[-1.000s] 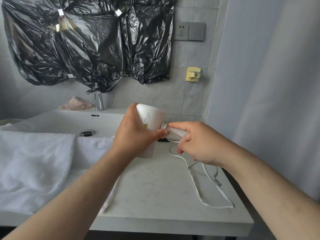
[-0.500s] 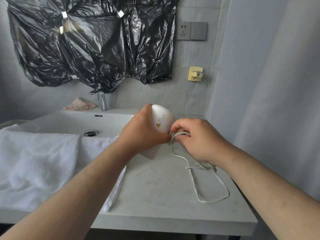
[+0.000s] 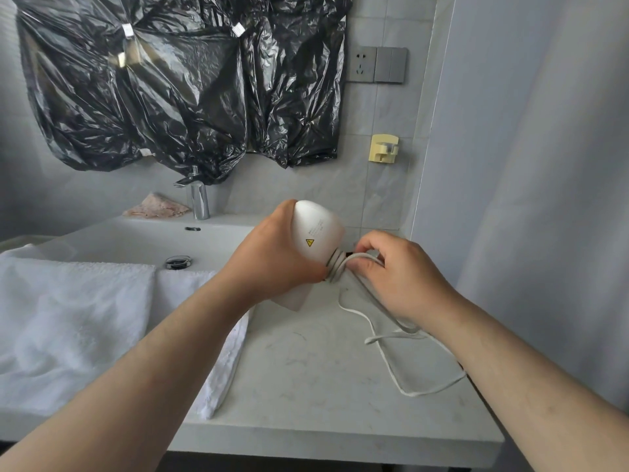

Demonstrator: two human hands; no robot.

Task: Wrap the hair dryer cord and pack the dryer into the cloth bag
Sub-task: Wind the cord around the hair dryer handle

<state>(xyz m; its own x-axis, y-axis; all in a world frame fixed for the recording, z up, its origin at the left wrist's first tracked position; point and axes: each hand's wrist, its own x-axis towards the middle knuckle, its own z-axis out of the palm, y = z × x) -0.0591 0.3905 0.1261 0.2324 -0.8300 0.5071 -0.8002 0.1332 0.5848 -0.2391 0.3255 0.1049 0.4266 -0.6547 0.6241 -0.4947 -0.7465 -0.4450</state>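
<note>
My left hand (image 3: 272,260) grips the white hair dryer (image 3: 316,233) above the counter, its rounded body tilted up and away from me. A few turns of the white cord (image 3: 384,349) sit wound around the dryer beside my left thumb. My right hand (image 3: 398,274) pinches the cord close to those turns. The loose cord trails from under my right hand and loops across the counter to the right. A cloth bag is not in sight.
A white towel (image 3: 68,328) drapes over the sink's front edge at the left. The white sink (image 3: 143,236) with a chrome tap (image 3: 199,202) lies behind. The marble counter (image 3: 306,386) ends at a wall on the right. Black plastic covers the mirror.
My right hand has circled the dryer with the cord, adding turns. The loose loop on the counter has shortened. The dryer's body has tilted up.
</note>
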